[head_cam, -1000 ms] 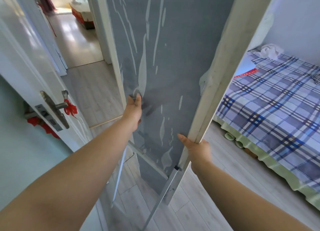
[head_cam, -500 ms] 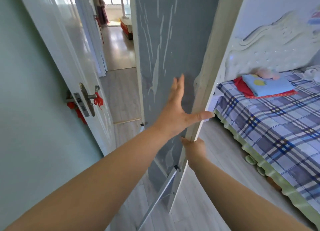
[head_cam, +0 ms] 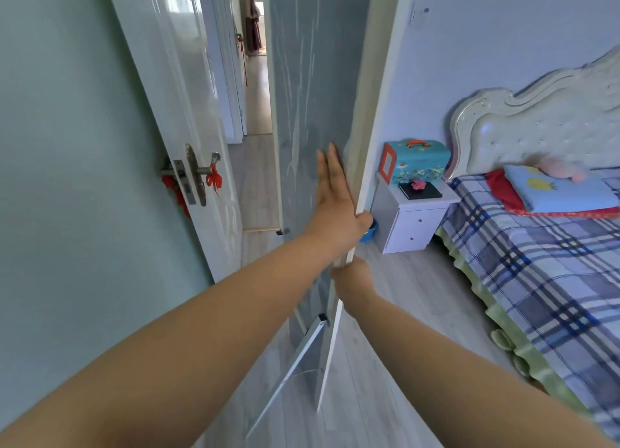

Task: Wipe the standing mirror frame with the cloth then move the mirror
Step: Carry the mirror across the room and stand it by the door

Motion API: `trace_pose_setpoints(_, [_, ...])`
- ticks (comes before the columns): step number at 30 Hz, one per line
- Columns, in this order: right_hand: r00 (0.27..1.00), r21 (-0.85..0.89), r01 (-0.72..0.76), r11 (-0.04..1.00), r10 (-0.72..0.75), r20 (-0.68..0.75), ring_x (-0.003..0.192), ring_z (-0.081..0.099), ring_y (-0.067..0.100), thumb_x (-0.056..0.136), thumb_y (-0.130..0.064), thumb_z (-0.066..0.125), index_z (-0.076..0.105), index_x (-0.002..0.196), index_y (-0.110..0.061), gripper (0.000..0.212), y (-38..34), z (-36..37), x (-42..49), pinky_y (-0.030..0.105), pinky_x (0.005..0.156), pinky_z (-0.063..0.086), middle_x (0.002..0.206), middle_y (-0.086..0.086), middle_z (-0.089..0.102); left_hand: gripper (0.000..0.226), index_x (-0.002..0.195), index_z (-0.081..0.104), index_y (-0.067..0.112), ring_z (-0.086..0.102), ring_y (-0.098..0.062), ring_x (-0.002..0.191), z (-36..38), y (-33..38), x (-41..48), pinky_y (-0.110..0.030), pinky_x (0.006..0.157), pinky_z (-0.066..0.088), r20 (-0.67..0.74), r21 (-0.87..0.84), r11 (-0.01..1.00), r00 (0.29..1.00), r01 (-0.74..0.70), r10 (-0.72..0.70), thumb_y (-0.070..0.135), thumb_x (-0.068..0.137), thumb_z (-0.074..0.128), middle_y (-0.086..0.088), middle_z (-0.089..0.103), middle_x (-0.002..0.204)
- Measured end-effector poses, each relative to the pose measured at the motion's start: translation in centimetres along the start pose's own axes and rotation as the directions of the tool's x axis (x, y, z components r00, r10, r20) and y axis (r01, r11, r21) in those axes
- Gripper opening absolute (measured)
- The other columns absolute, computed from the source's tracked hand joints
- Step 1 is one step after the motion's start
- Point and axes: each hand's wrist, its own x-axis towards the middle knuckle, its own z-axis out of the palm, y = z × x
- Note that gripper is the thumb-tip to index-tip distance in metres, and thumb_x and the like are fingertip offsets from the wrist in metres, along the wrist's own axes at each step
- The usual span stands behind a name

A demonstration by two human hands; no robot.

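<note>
The standing mirror (head_cam: 302,78) faces away from me, showing its scuffed grey back and pale frame edge (head_cam: 379,78). It stands upright in the doorway, and its folding metal stand leg (head_cam: 292,363) angles down toward the floor. My left hand (head_cam: 335,209) lies flat on the grey back with the thumb hooked round the right frame edge. Just below it, my right hand (head_cam: 352,276) is closed around the same edge. No cloth is in view.
A white door (head_cam: 174,95) with a handle (head_cam: 198,172) and red ribbons stands open at the left. Right of the mirror are a white nightstand (head_cam: 412,222) carrying a blue box (head_cam: 416,162), and a plaid-covered bed (head_cam: 536,263). A hallway lies behind the mirror.
My left hand left the mirror's left edge, crossed the grey back and now rests against the right frame edge. The mirror has swung more edge-on, and my view has turned toward the bed's headboard.
</note>
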Motion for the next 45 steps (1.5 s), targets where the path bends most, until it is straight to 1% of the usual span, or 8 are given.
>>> trace_pose_setpoints(5, [0.996, 0.012, 0.051, 0.999, -0.052, 0.069, 0.051, 0.042, 0.012, 0.089, 0.008, 0.043, 0.05, 0.073, -0.025, 0.037, -0.5, 1.5, -0.7, 0.013, 0.033, 0.034, 0.064, -0.001, 0.047, 0.113, 0.146, -0.037, 0.025, 0.042, -0.035, 0.138, -2.3, -1.7, 0.2, -0.031, 0.091, 0.048, 0.067, 0.048, 0.998, 0.997, -0.039, 0.035, 0.018, 0.089, 0.061, 0.002, -0.028, 0.162])
trace_pose_setpoints(7, [0.994, 0.013, 0.077, 0.997, -0.078, 0.077, 0.053, 0.042, 0.011, 0.088, 0.008, 0.042, 0.05, 0.073, -0.025, 0.037, -0.7, 2.6, -1.1, 0.01, 0.033, 0.033, 0.066, -0.001, 0.047, 0.113, 0.146, -0.036, 0.022, 0.027, -0.03, 0.147, -3.4, -2.4, 0.1, -0.035, 0.106, 0.044, 0.096, 0.071, 0.994, 0.993, -0.079, 0.072, 0.019, 0.089, 0.061, 0.004, -0.027, 0.162])
trace_pose_setpoints(14, [0.981, -0.029, 0.161, 0.987, -0.157, 0.111, 0.065, 0.053, 0.014, 0.093, 0.002, 0.049, 0.052, 0.082, -0.026, 0.03, -1.5, 6.5, -2.7, 0.024, 0.055, 0.047, 0.074, -0.001, 0.055, 0.11, 0.15, -0.03, 0.025, 0.023, -0.021, 0.148, -7.4, -5.0, -1.1, -0.033, 0.114, 0.037, 0.122, 0.065, 0.991, 0.986, -0.119, 0.11, 0.021, 0.09, 0.062, 0.01, -0.018, 0.164])
trace_pose_setpoints(20, [0.974, -0.07, 0.199, 0.977, -0.19, 0.12, 0.063, 0.051, 0.012, 0.094, 0.002, 0.047, 0.052, 0.098, -0.017, 0.02, -2.3, 9.8, -4.0, 0.02, 0.051, 0.041, 0.075, -0.001, 0.053, 0.107, 0.15, -0.031, 0.028, 0.037, -0.021, 0.133, -10.2, -7.6, -2.1, 0.003, 0.084, 0.038, 0.115, 0.075, 0.991, 0.988, -0.111, 0.102, 0.023, 0.09, 0.058, 0.003, -0.003, 0.165])
trace_pose_setpoints(23, [0.973, -0.101, 0.209, 0.973, -0.197, 0.121, 0.062, 0.05, 0.009, 0.096, 0.0, 0.049, 0.051, 0.101, -0.016, 0.017, -2.6, 11.1, -4.5, 0.018, 0.049, 0.037, 0.074, -0.003, 0.051, 0.104, 0.151, -0.028, 0.025, 0.034, -0.019, 0.139, -11.3, -8.9, -2.7, -0.005, 0.096, 0.03, 0.12, 0.072, 0.994, 0.99, -0.087, 0.078, 0.029, 0.088, 0.055, 0.0, -0.001, 0.165])
trace_pose_setpoints(26, [0.972, -0.14, 0.215, 0.967, -0.197, 0.131, 0.064, 0.051, 0.008, 0.096, -0.002, 0.05, 0.053, 0.102, -0.015, 0.015, -2.7, 12.2, -4.9, 0.018, 0.05, 0.038, 0.075, -0.004, 0.052, 0.103, 0.153, -0.023, 0.023, 0.037, -0.011, 0.129, -12.3, -10.0, -3.2, 0.01, 0.078, 0.029, 0.117, 0.075, 0.995, 0.992, -0.063, 0.054, 0.034, 0.086, 0.055, -0.001, 0.004, 0.165])
trace_pose_setpoints(40, [0.961, -0.211, 0.25, 0.945, -0.214, 0.175, 0.063, 0.048, 0.006, 0.096, -0.002, 0.051, 0.05, 0.099, -0.017, 0.016, -3.8, 16.1, -6.4, 0.016, 0.05, 0.034, 0.074, -0.006, 0.049, 0.1, 0.153, -0.012, 0.025, 0.039, -0.007, 0.118, -16.2, -13.9, -4.7, 0.0, 0.08, 0.028, 0.086, 0.083, 0.996, 0.996, 0.017, -0.025, 0.042, 0.082, 0.055, 0.002, 0.022, 0.157])
trace_pose_setpoints(45, [0.965, -0.23, 0.241, 0.943, -0.207, 0.163, 0.063, 0.048, 0.007, 0.096, -0.002, 0.049, 0.054, 0.101, -0.015, 0.014, -4.1, 17.4, -6.5, 0.018, 0.051, 0.038, 0.074, -0.006, 0.049, 0.078, 0.148, 0.013, 0.02, 0.049, 0.001, 0.089, -17.0, -14.6, -4.9, -0.005, 0.071, 0.035, 0.095, 0.101, 0.994, 0.994, 0.05, -0.06, 0.039, 0.085, 0.055, 0.001, 0.041, 0.119])
